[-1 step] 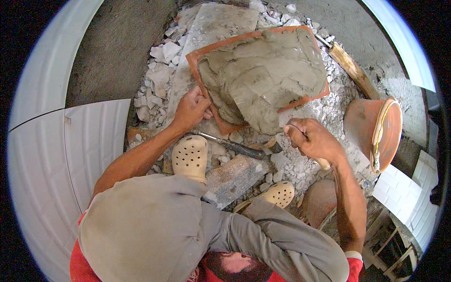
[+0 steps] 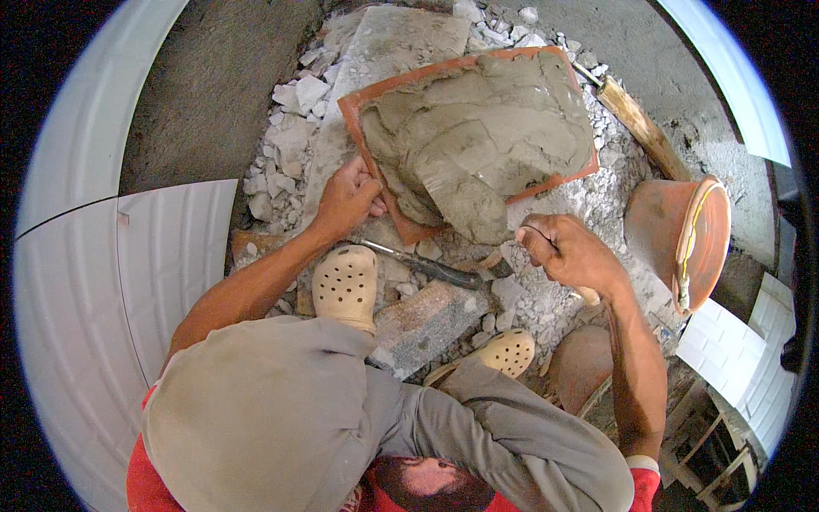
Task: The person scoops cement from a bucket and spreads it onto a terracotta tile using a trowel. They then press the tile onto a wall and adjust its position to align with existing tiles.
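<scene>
As the orange rectangular tile (image 2: 409, 229) amid white stone rubble (image 2: 311, 92) carries wet grey mortar (image 2: 512, 119), L hand (image 2: 348, 202), fingers bent, grips its left edge (prob. to steady); R hand (image 2: 559, 249) encloses pale wooden handle (image 2: 588, 296).

Pale, rubble-strewn floor (image 2: 589, 200) surrounds the left hand (image 2: 350, 198). Beyond it, to the left, a rough grey cement surface (image 2: 217, 98); farther left, white panels (image 2: 175, 264). Right of the right hand (image 2: 565, 249), brick-patterned sheets (image 2: 721, 343).
</scene>
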Available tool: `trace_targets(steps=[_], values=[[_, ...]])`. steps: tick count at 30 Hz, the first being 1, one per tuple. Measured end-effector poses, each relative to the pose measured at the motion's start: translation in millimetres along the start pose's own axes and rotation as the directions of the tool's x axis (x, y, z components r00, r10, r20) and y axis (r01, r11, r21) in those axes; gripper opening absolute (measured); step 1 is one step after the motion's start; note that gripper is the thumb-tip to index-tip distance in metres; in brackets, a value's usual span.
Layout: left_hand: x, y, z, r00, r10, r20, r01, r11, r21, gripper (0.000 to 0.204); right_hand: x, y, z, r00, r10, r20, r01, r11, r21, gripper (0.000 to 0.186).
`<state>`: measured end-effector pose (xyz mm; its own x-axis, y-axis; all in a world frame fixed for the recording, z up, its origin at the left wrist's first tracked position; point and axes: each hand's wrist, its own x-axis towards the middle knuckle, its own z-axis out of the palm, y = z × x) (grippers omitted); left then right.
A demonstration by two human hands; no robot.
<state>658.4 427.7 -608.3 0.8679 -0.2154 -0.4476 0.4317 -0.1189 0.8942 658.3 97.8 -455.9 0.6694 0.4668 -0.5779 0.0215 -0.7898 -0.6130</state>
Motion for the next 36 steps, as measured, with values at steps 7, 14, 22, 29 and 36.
trace_targets(steps=[7, 14, 22, 29, 36], values=[[1, 3, 1, 0.999, -0.03, -0.013, 0.031, 0.999, 0.021, 0.015, -7, -2, -14, 0.996, -0.065, -0.058, 0.018, 0.806, -0.592, 0.024], [1, 1, 1, 0.999, -0.031, -0.017, 0.032, 0.999, 0.015, 0.021, -18, -21, -46, 0.972, -0.099, -0.211, -0.065, 0.755, -0.652, 0.031], [2, 0, 1, 0.999, -0.04, -0.026, 0.041, 0.997, 0.059, 0.017, 6, -15, -30, 0.988, -0.152, -0.019, 0.101, 0.736, -0.669, 0.031], [2, 1, 1, 0.998, -0.047, -0.031, 0.049, 0.997, 0.06, 0.019, -1, -19, -46, 0.921, -0.353, -0.165, 0.099, 0.622, -0.777, 0.023], [3, -3, 1, 0.999, -0.028, -0.027, 0.028, 1.0, -0.002, 0.018, 40, -5, -36, 0.836, -0.503, -0.219, 0.139, 0.58, -0.803, 0.021]])
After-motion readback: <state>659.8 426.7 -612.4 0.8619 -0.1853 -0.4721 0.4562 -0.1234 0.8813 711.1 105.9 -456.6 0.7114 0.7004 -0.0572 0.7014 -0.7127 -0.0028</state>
